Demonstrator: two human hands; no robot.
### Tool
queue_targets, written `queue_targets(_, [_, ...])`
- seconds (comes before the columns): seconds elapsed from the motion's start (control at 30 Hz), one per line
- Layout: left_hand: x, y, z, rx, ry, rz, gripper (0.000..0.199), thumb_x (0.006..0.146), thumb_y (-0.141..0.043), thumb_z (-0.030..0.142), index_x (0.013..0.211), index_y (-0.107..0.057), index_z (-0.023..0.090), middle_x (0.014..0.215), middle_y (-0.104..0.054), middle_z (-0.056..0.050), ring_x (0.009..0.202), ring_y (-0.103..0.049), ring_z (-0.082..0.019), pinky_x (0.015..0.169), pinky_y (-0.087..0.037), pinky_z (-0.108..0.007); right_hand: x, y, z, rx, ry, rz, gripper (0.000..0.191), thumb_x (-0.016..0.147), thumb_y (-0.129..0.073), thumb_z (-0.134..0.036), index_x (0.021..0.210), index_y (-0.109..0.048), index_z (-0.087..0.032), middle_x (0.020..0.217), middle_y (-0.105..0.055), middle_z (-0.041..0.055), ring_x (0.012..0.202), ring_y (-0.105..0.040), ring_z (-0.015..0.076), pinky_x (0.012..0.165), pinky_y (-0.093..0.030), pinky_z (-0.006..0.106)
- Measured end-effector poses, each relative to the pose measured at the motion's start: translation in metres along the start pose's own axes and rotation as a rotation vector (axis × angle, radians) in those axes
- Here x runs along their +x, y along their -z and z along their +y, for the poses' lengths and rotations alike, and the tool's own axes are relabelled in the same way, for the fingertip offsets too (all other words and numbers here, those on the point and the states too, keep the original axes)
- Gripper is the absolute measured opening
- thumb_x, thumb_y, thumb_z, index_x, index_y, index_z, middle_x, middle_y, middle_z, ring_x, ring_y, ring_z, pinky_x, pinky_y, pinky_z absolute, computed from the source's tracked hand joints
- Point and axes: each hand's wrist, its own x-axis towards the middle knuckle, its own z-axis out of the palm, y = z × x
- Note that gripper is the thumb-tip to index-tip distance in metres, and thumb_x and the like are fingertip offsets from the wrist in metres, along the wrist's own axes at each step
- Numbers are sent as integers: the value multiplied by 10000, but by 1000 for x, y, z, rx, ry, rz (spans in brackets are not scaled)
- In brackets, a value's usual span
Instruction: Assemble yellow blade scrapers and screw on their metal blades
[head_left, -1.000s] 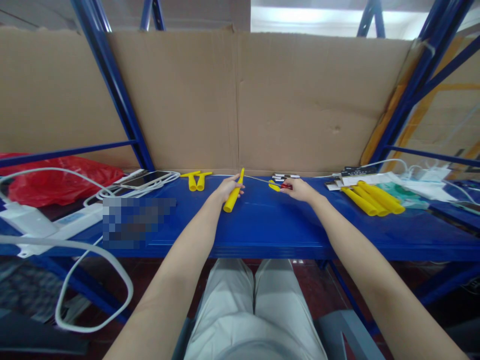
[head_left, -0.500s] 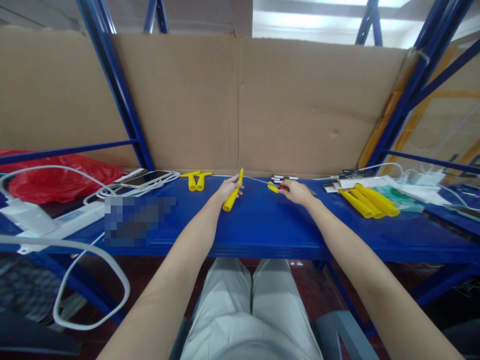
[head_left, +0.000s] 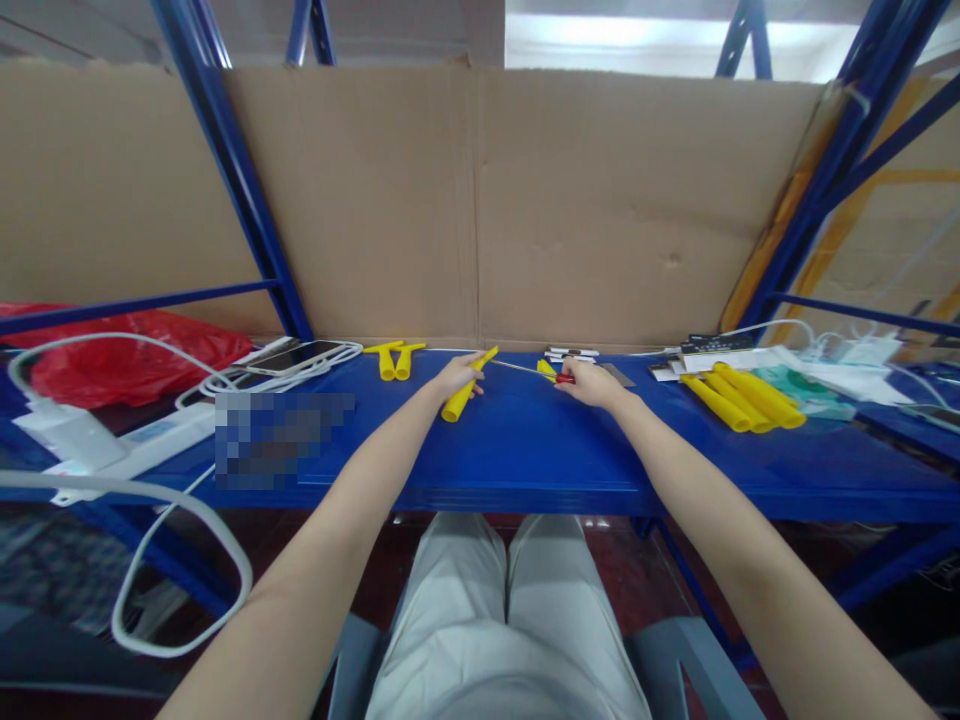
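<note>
My left hand [head_left: 457, 374] is closed round a yellow plastic tube [head_left: 458, 403], which leans with its wide end toward me and its narrow end up and to the right. In my right hand [head_left: 592, 382] is a screwdriver [head_left: 565, 378] with a red handle. Its thin metal shaft points left, and the tip reaches the upper end of the tube; whether it touches cannot be made out. Just behind the screwdriver handle lies a small yellow piece [head_left: 545, 368]. Some fingers of both hands are hidden.
Two yellow T-shaped parts [head_left: 394, 362] stand at the back left of the blue table [head_left: 525, 460]. Several yellow tubes [head_left: 742, 400] lie at right. A phone [head_left: 296, 357], white cables, a power strip [head_left: 150, 445] and a red bag [head_left: 142, 355] occupy the left. Cardboard [head_left: 600, 210] walls the back.
The yellow tube in my left hand has tilted, its upper end moving right and slightly down. My right hand keeps its grip on the screwdriver and has barely shifted.
</note>
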Motion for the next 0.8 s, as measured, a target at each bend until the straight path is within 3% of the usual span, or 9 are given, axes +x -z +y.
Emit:
queue_targets(0.2, [-2,6,-5,-346,-7,-45,692,796,-507,28,1432,-323,230,853,-658,-71,452,-568,-96,379,-392,-179,1,-1,-1,43,-5,17,130,823,-569,-314,854,-511,-202,828,-661,62,702,-582,171,558,-319,244])
queue_targets(0.33, [0,15,-9,-536,9,-65,650,852,-464,71,1446,-259,234,823,-679,-87,435,-564,-105,362,-383,-172,1,2,0,98,-20,73,139,820,-567,-335,836,-519,-205,798,-657,50,667,-571,160,557,-328,241])
queue_targets(0.8, [-5,16,-11,-587,16,-111,610,876,-389,57,1432,-213,235,900,-682,-125,438,-551,-108,348,-381,-171,-4,16,-12,82,5,90,126,800,-576,-325,806,-510,-218,805,-667,43,699,-590,169,571,-328,238])
